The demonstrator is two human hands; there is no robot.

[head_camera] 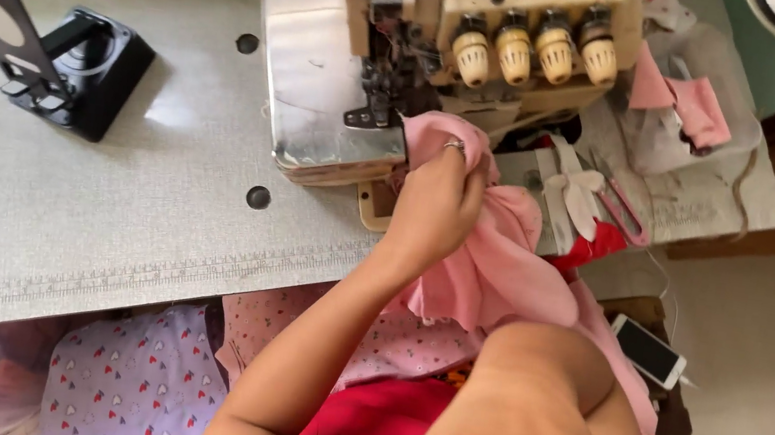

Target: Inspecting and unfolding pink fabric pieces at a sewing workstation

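My left hand [435, 204], with a ring on one finger, is closed on a bunch of pink fabric [512, 265] and holds its edge right beside the presser foot [379, 95] of a cream overlock sewing machine [495, 31]. The fabric hangs down from the machine towards my lap. My right arm [531, 419] fills the lower right of the view; its hand is hidden under the arm and the pink fabric.
The machine sits on a grey table [107, 198]. A black stand [56, 60] is at the far left. Scissors [603, 192] and more pink pieces [701, 105] lie right of the machine. A phone [649, 351] rests on a low stool. Patterned cloth [122, 382] lies under the table edge.
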